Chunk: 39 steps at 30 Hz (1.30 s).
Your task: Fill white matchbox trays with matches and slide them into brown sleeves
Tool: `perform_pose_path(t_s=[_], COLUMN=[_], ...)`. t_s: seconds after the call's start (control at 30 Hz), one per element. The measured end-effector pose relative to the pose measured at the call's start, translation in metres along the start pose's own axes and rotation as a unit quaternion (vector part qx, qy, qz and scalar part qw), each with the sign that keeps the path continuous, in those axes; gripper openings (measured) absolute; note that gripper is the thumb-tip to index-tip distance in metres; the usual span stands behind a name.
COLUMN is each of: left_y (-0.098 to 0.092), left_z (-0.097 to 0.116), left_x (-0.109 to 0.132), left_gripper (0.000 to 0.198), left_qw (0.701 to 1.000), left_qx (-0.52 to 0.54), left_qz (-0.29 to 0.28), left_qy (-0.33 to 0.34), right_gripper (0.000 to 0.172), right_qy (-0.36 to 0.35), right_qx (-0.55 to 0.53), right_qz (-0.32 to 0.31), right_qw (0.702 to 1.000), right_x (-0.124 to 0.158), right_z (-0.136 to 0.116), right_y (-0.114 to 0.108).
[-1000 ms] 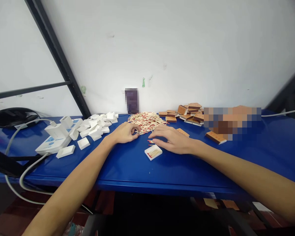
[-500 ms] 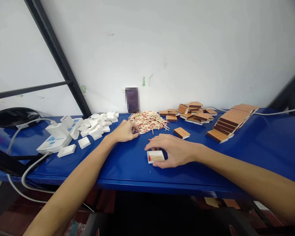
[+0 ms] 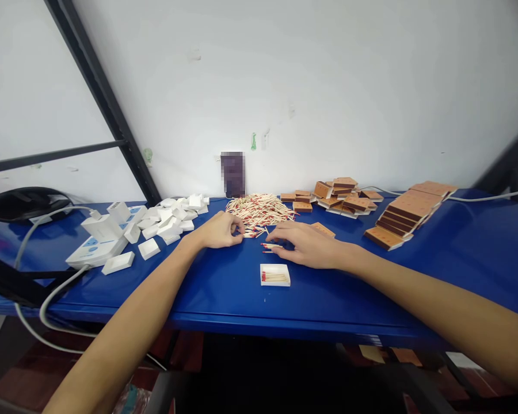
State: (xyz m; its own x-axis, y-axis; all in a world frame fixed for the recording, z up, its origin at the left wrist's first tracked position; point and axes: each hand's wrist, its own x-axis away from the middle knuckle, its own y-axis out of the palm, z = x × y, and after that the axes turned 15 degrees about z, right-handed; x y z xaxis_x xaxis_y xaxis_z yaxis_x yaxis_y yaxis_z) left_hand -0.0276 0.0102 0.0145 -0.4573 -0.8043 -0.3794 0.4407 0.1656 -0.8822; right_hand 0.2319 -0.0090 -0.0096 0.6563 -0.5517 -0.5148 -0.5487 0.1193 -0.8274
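Observation:
A heap of red-tipped matches (image 3: 261, 208) lies at the back middle of the blue table (image 3: 457, 270). My left hand (image 3: 219, 230) rests at the heap's near edge, fingers curled over a few loose matches. Just right of it, my right hand (image 3: 304, 244) lies palm down with fingers spread, fingertips on several matches (image 3: 268, 247) pulled from the heap. A small white tray (image 3: 275, 275) holding some matches sits alone in front of my right hand, untouched. A brown matchbox sleeve (image 3: 324, 229) peeks out behind my right hand.
White inner trays (image 3: 168, 221) are piled at the left, beside a white power strip (image 3: 97, 244) with cables. Brown sleeves (image 3: 341, 194) lie scattered at the back right, with a fanned stack (image 3: 403, 215) further right. A black object (image 3: 23, 204) sits far left. A dark metal frame (image 3: 103, 98) leans on the wall.
My right hand let go of the white match tray near the front edge and moved back up to the loose matches by the heap. My left hand barely moved.

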Motion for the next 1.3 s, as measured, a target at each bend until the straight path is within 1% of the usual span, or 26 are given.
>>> perform_pose_path(t_s=[0.2,0.3,0.4,0.53,0.73,0.93,1.07,1.2,1.3], left_y=[0.003,0.006,0.009,0.013,0.016,0.015,0.013,0.01,0.01], left_z=[0.005,0.007,0.008,0.006,0.002,0.002,0.002,0.003,0.003], left_x=[0.001,0.001,0.0,-0.001,-0.003,-0.003,-0.002,-0.001,-0.001], left_gripper=[0.016,0.016,0.014,0.012,0.013,0.011,0.012,0.023,0.025], left_qw=[1.0,1.0,0.999,0.998,0.996,0.996,0.997,0.997,0.998], left_qx=[0.015,0.023,0.028,0.035,0.046,0.047,0.04,0.017,0.011], left_qz=[-0.003,0.004,0.014,0.034,0.051,0.051,0.049,0.057,0.05], left_qy=[0.01,0.021,0.032,0.044,0.06,0.058,0.054,0.044,0.044], right_gripper=[0.03,0.026,0.023,0.027,0.036,0.04,0.04,0.039,0.039], right_qy=[-0.005,0.006,0.02,0.011,-0.039,-0.034,-0.028,-0.025,-0.014], right_qx=[-0.009,-0.02,-0.036,-0.05,-0.038,-0.012,-0.01,-0.013,-0.002], right_qz=[-0.012,0.004,0.033,0.043,0.026,0.02,0.013,0.014,0.015], right_qw=[1.0,1.0,0.999,0.998,0.998,0.999,0.999,1.0,1.0], right_x=[0.001,0.0,-0.001,-0.001,-0.005,-0.007,-0.007,-0.007,-0.008], right_z=[-0.001,-0.001,0.0,0.001,0.003,0.005,0.004,0.005,0.005], right_y=[0.003,0.003,0.004,0.006,0.011,0.011,0.01,0.012,0.013])
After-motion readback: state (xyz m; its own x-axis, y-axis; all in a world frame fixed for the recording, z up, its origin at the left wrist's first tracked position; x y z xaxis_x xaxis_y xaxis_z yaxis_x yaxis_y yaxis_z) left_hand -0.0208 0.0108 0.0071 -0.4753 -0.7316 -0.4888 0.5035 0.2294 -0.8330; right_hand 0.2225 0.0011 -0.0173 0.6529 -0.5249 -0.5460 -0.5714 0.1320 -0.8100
